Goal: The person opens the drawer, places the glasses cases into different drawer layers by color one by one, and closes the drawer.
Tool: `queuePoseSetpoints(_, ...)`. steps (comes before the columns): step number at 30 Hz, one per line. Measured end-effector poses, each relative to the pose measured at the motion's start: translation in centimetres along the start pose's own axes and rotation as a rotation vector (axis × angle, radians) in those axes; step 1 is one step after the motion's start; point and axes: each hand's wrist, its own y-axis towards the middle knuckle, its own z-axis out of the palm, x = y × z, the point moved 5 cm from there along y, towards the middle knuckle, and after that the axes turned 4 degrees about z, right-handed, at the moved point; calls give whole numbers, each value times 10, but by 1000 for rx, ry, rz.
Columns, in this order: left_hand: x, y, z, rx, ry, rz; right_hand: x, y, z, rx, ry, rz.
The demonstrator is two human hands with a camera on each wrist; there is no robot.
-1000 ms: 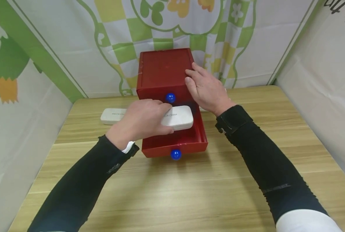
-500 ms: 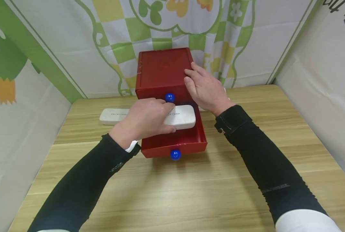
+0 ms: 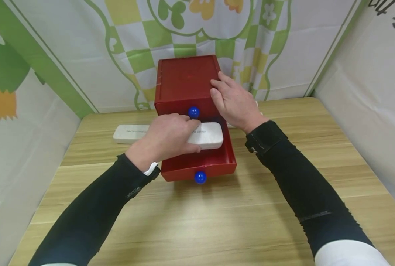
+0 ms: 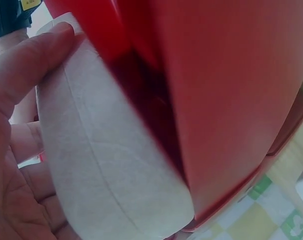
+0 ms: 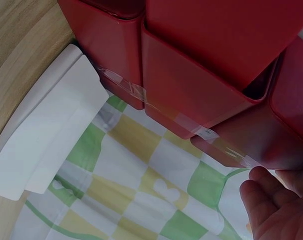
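In the head view, my left hand (image 3: 165, 135) grips a white glasses case (image 3: 209, 136) over the pulled-out lower drawer (image 3: 199, 169) of a red drawer box (image 3: 188, 79). My thumb and fingers lie on opposite sides of the glasses case (image 4: 109, 145) in the left wrist view, close against red panels. Whether it touches the drawer floor is hidden. My right hand (image 3: 236, 101) rests its fingers on the box's top right edge, holding nothing. Its fingers (image 5: 264, 192) appear at the lower right of the right wrist view.
Another white case (image 3: 130, 133) lies on the wooden table (image 3: 197, 221), left of the box and partly behind my left hand. White objects (image 5: 51, 125) lie on the box's other side. Blue knobs (image 3: 200, 177) stick out of the drawers. A patterned cloth (image 3: 184, 37) hangs behind.
The held glasses case shifted slightly right over the drawer, then settled a little lower. My right hand keeps its place on the box, and the drawer stays pulled out.
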Motion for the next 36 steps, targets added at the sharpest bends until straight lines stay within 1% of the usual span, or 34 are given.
queuePoseSetpoints(6,-2,-1,-1,-5,-19,20,0,0,0,-2,1,-1)
queuePoseSetpoints(15,-9,-1,-2,-28,-46,72,-1,-1,0,5,-1,15)
queuePoseSetpoints(21,-7,0,3,5,-58,59,-1,-1,2,10,6,14)
queuePoseSetpoints(28,-6,2,8,23,-84,86,-1,-1,2,9,6,16)
queuePoseSetpoints(36,-1,6,14,58,-79,79,0,-1,1,-7,0,9)
